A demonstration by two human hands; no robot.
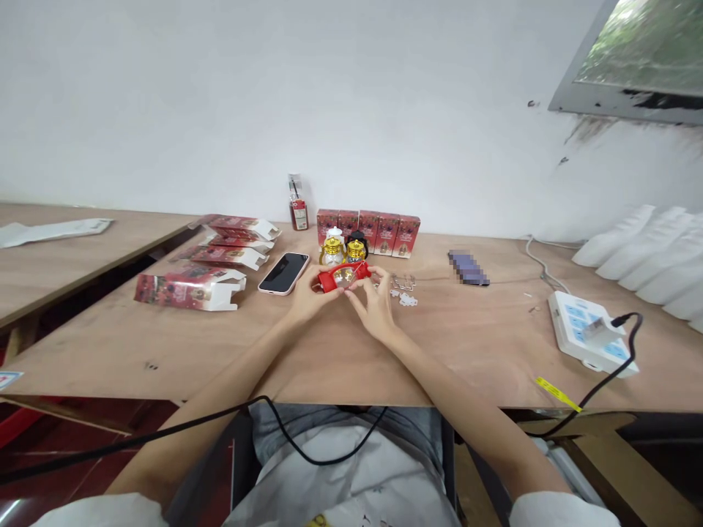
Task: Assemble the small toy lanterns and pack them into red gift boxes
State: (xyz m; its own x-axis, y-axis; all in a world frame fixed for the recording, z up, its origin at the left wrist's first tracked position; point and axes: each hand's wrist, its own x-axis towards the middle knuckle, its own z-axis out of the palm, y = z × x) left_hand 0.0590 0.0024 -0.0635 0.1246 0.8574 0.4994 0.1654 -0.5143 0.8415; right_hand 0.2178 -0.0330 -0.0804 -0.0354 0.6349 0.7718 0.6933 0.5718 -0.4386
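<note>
A small red lantern (pixel 346 277) with a clear middle lies sideways between my hands, just above the table. My left hand (pixel 308 293) grips its left end between thumb and fingers. At the other end, my right hand (pixel 376 304) has its fingers closed on the lantern, with the thumb near the lower edge. Right behind stand two gold lanterns (pixel 332 251), a white lantern (pixel 335 232) and a black lantern (pixel 358 238). Bent metal wire pieces (pixel 405 282) and small white plastic pieces (pixel 407 299) lie beside my right hand.
Several closed red boxes (pixel 387 233) line the wall, near a small bottle (pixel 298 208). Opened red boxes (pixel 187 288) lie at left by a phone (pixel 284 273). To the right are a blurred dark phone-like item (pixel 469 268), a power strip (pixel 590 333) and white folded material (pixel 648 256).
</note>
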